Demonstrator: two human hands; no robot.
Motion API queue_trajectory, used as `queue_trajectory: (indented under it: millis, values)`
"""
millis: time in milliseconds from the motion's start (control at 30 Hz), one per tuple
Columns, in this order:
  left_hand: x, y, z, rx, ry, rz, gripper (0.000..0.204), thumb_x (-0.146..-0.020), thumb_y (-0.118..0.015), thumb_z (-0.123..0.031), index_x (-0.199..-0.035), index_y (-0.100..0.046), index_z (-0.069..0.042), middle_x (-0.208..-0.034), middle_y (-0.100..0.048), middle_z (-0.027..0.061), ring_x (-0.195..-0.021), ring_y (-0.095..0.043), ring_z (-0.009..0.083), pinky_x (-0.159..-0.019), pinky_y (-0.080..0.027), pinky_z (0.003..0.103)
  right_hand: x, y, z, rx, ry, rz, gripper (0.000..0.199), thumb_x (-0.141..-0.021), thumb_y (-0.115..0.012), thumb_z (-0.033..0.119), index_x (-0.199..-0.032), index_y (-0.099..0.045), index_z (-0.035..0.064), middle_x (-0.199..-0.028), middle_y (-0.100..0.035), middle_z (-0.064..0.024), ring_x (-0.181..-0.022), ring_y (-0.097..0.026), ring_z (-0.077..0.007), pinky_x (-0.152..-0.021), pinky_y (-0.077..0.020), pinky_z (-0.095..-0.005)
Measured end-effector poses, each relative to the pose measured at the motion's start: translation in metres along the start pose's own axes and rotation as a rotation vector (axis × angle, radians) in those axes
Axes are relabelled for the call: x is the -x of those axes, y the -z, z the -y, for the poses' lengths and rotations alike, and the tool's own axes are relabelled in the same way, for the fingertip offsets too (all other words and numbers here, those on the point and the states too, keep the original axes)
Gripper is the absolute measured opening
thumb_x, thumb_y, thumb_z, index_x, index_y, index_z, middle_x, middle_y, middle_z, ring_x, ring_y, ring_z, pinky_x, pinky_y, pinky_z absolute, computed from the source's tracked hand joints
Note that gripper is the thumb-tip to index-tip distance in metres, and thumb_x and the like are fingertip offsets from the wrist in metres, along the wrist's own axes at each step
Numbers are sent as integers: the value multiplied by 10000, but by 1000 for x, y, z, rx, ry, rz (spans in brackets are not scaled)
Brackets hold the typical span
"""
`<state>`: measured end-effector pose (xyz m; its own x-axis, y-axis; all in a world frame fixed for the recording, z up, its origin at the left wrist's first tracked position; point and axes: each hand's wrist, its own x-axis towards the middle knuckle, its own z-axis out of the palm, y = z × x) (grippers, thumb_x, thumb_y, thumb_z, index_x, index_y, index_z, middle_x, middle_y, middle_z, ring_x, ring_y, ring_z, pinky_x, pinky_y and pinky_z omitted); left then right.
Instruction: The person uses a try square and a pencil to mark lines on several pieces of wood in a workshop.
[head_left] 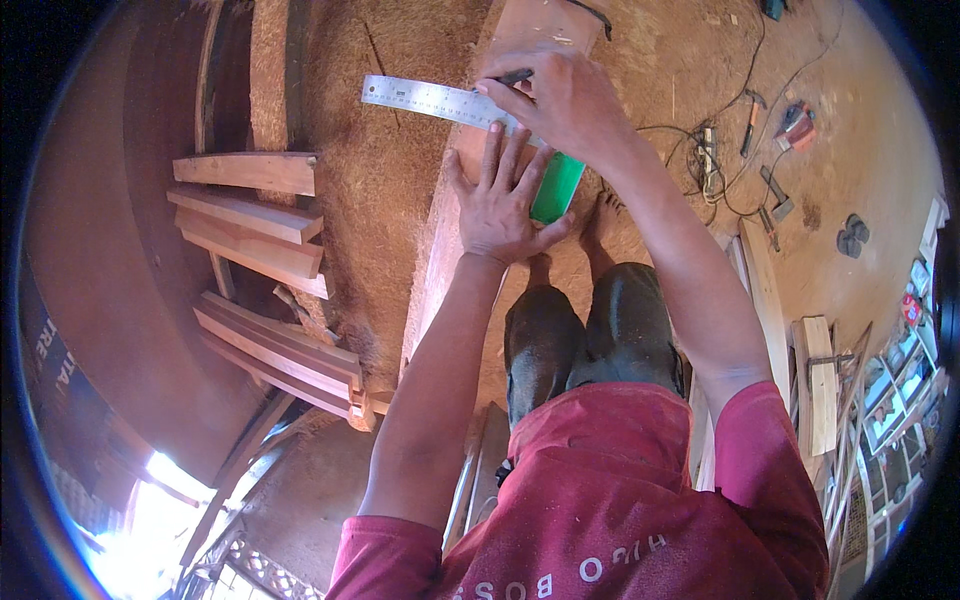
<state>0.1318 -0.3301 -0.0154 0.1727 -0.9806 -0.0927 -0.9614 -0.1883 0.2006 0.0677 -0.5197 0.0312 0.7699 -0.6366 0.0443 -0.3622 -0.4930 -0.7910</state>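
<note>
The left hand (505, 205) lay spread across the square (425, 101) and board (443, 235). The right hand (565, 105) pinched a pen (515, 76).

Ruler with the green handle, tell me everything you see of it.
The ruler is silver and metal-looking, with dark graduations and a small hole near its left end. A bright green handle stands roughly square to it on the right; their joint is hidden. The ruler lies across a board, its left end jutting past the board's left edge. The spread left hand touches its lower edge; the right hand, holding a dark pen-like tool, covers part of it.
</note>
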Motion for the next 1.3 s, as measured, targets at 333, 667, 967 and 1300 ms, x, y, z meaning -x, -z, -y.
queue_trajectory:
  millis: [333,667,967,1300]
  values:
    - [-1,6,-1,23,41,42,1008,-743,-647,-778,-1602,-386,-318,-1703,-280,59,-1593,-184,318,-1183,-34,731,62,67,-11,191,-63,12,301,-957,-669,379,-953,-792,103,-876,-723,-165,-855,-690,-358,-781,-562,-465]
    - [-3,3,-3,52,27,27,1000,-731,-661,-765,-1583,-425,-298,-1680,-319,95,-1587,-196,339,-1171,-51,748,-7,13,0,-32,54,3,274,-944,-722,359,-1024,-805,110,-907,-754,-126,-784,-724,-321,-722,-574,-410]
    - [-4,6,-7,43,28,39,1023,-715,-688,-752,-1590,-414,-299,-1689,-303,88,-1591,-187,326,-1177,-49,743,42,48,-17,81,-11,63,245,-948,-722,307,-1013,-796,83,-917,-747,-141,-863,-711,-304,-791,-561,-385]
    - [-4,7,-6,23,4,26,996,-771,-685,-707,-1606,-390,-252,-1705,-265,91,-1592,-165,356,-1180,-61,744,159,109,-42,-163,-429,-191,189,-924,-763,130,-1039,-766,-20,-983,-757,-167,-838,-723,-213,-752,-549,-313]
